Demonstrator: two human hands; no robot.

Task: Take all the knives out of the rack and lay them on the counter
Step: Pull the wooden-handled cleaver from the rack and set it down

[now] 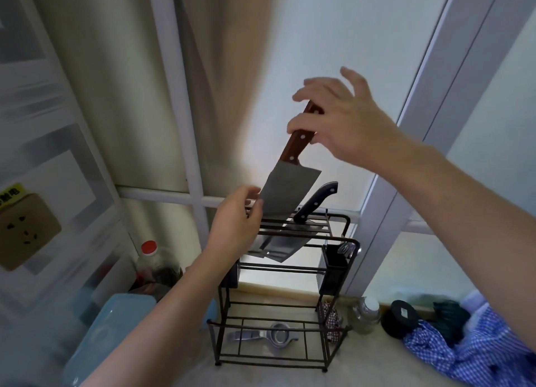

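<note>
Fingers (301,125) of your right hand (342,122) pinch the cleaver (290,192) handle, lifting it from the rack (352,241); your left hand (235,215) steadies the blade to guide it.

A red-capped bottle (149,259) is standing at the back left, against the frosted glass partition (319,38). A pale blue plastic container (116,325) is sitting just in front of it. A beige wall socket (24,230) is showing on the left wall, under a yellow sticker (11,194). A metal citrus squeezer (268,335) is lying flat near the middle. To the right, a steel jar (365,314) is standing beside a black round lid (401,317), and a blue checked cloth (475,349) is lying crumpled near them.
</note>
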